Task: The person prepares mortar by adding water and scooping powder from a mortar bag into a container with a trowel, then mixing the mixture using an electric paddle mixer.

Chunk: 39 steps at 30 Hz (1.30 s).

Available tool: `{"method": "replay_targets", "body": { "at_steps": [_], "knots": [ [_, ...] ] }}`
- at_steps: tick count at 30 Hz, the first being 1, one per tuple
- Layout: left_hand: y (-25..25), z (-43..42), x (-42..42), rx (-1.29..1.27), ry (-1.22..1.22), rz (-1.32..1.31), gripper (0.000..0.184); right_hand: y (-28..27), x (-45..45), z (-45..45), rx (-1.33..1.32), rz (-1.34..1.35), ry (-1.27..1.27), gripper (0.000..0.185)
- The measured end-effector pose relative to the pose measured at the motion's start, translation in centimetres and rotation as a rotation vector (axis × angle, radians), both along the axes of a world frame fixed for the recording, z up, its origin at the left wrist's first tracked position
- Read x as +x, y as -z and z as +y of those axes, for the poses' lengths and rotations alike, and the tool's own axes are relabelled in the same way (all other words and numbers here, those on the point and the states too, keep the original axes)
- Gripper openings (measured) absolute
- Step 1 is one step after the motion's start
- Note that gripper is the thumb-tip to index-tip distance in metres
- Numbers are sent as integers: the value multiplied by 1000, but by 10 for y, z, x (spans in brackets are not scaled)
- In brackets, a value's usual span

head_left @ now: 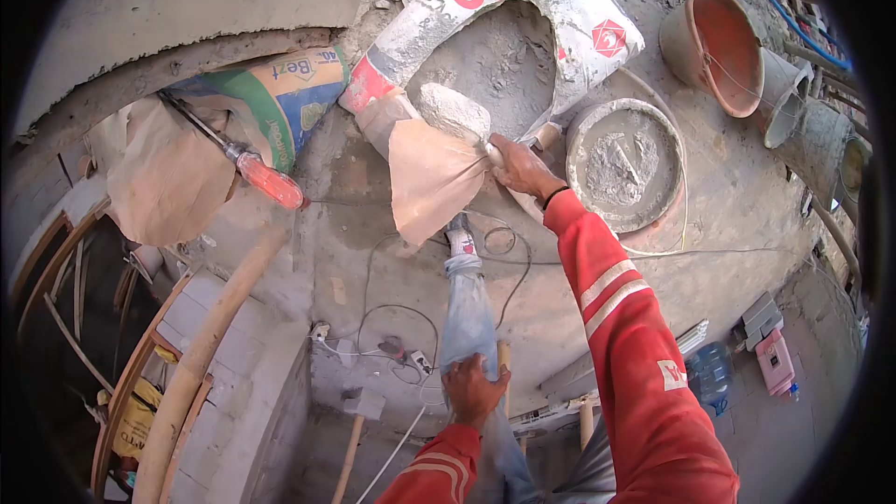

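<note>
My right hand (525, 168) is closed on the gathered end of a torn brown paper piece (434, 173). A lumpy part coated in grey powder (455, 112) adjoins the paper; I cannot tell whether it is the same piece. A short wooden handle (546, 137) shows just beyond my fingers, its tool hidden. Above lies a mortar bag (602, 14), torn wide and filled with grey powder (504, 61). Right of the hand stands a round bucket (576, 154) containing grey mix. My left hand (474, 390) lies on my jeans-covered leg (469, 308), fingers spread, holding nothing.
At left, a red-handled saw-like tool (271, 182) lies on brown paper beside a green-blue bag (299, 93). Stained buckets (714, 47) line the right. Cables (401, 308) cross the concrete. Wooden poles (210, 345) border a drop at left. A water bottle (711, 373) sits lower right.
</note>
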<state>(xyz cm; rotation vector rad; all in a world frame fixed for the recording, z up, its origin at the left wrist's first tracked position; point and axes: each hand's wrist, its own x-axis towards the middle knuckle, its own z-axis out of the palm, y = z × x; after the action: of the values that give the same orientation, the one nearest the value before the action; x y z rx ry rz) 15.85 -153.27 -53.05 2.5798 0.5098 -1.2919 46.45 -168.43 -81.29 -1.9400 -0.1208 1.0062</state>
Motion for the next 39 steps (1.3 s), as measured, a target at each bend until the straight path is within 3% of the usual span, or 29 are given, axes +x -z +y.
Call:
{"method": "replay_targets", "body": {
  "at_steps": [2,4,6,15,20,21,27,30,36,37,39],
  "knots": [
    [0,0,-1,-25,-55,116,61,-7,-2,-12,5,-6,48,49],
    [2,-2,-4,-2,-38,102,60,-35,2,-26,-17,75,62,50],
    [0,-5,-1,-1,-54,123,59,-64,-3,-44,98,-38,140,53],
    [-1,-9,6,-2,-60,120,55,-173,-108,-135,-346,-90,398,55],
    [1,-13,4,23,21,17,48,-163,-150,-162,-680,-206,545,53],
    [0,-14,2,29,47,-31,45,-158,-147,-167,-712,-54,551,53],
    [-2,-15,0,37,53,-15,47,-138,-152,-161,-889,-174,589,54],
    [-2,-14,2,25,6,18,51,-149,-149,-158,-926,-81,644,52],
    [-3,-8,1,4,-54,120,63,-143,-147,-139,-891,-434,698,43],
    [-3,-7,3,5,-54,124,63,-165,-119,-117,-825,-200,736,42],
    [-5,-5,7,2,-48,140,64,-160,-92,-83,-732,-237,564,41]
  ]
}}
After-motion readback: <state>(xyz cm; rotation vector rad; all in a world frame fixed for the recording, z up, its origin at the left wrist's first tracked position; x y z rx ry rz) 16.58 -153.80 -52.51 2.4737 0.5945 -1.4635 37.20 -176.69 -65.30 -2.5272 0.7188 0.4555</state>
